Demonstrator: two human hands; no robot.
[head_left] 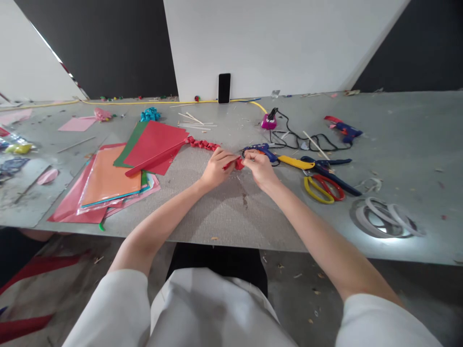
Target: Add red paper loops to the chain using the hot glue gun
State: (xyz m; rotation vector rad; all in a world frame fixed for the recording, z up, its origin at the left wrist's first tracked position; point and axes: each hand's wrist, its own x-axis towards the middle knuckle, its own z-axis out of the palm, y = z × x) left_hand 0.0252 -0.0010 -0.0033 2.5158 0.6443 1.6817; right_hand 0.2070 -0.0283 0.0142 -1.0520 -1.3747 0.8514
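Note:
A folded red paper chain (202, 143) trails across the grey table (231, 212) from the stack of coloured paper to my hands. My left hand (217, 168) and my right hand (258, 168) meet over the table's middle, both pinching the near end of the red chain (237, 165) between fingertips. Loose red strips run from the end under my left hand back toward the red sheets (154, 144). A blue glue gun (262, 150) lies just behind my right hand.
Coloured paper sheets (108, 183) are stacked at the left. Right of my hands lie a yellow utility knife (296, 163), scissors (323, 185), tape rolls (383, 219), another glue gun (343, 127) and black cables. A phone (224, 88) leans on the white board behind.

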